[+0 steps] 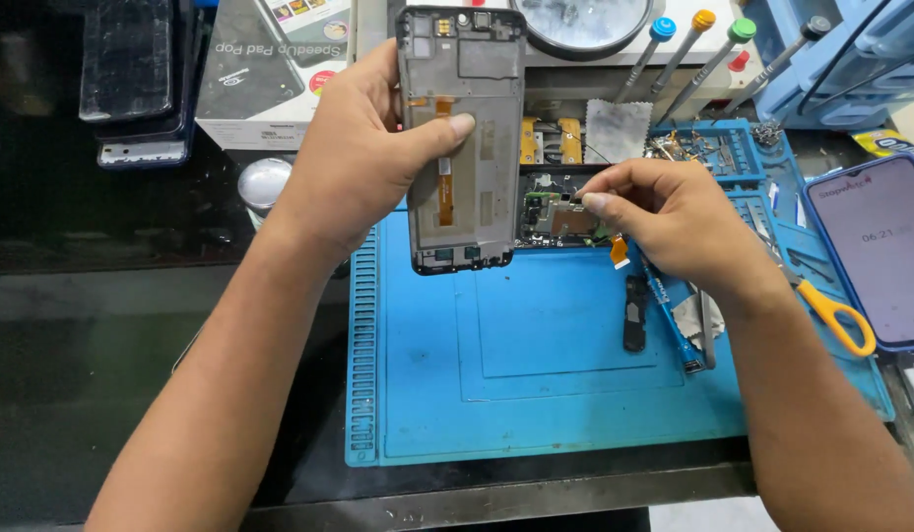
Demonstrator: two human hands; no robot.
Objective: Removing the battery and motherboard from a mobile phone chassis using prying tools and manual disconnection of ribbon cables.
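We hold the phone frame (464, 138) upright in our left hand (363, 158), thumb clamped across its bare metal back, its lower edge just above the blue ribbed mat (536, 374). Our right hand (674, 217) pinches the green circuit board (560, 212) just beside the frame's right edge. The mat's front half lies open toward the table (112, 325), dark and glossy. Orange-handled scissors (836, 315) and a lit phone (885, 251) crowd the right rim.

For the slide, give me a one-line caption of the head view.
Left hand holds a phone frame upright over a blue mat while the right hand pinches a circuit board beside it.
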